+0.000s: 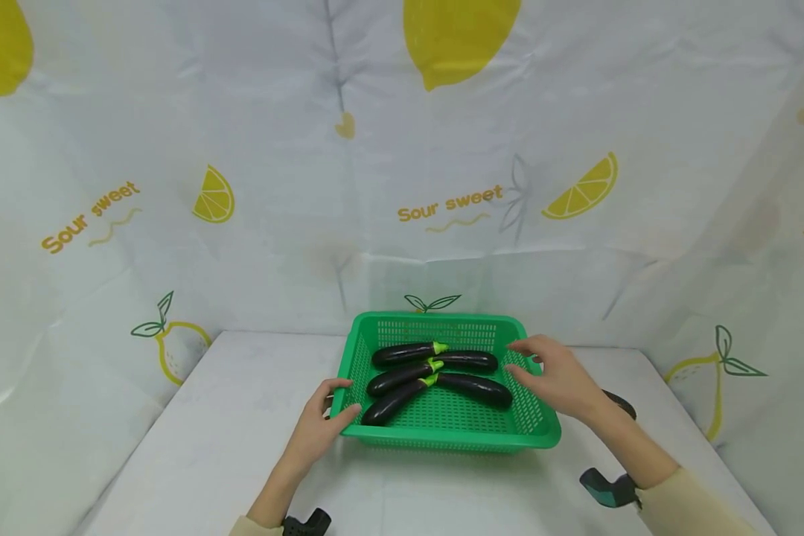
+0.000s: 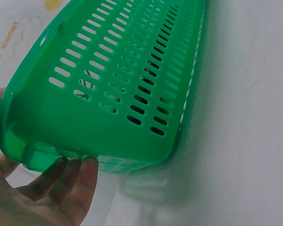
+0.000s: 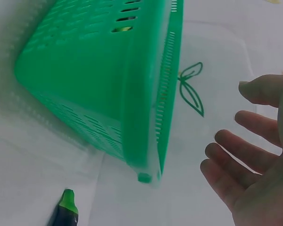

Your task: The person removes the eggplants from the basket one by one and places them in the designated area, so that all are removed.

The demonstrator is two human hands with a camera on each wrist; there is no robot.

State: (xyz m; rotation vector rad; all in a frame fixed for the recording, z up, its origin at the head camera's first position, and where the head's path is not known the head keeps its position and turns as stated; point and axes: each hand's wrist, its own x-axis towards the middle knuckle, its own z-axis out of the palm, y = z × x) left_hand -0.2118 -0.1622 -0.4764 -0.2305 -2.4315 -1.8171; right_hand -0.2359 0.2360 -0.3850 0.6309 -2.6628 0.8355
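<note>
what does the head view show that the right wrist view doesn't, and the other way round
Only head: the left hand gripping the rim of the green basket, and five eggplants in plain sight inside. Only right wrist: the green cap of the loose eggplant outside the basket. Both: the green basket, the right hand and part of that loose eggplant.

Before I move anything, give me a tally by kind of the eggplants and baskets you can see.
Eggplants: 6 (5 dark ones in the basket, 1 partly hidden eggplant on the table)
Baskets: 1
Total: 7
</note>
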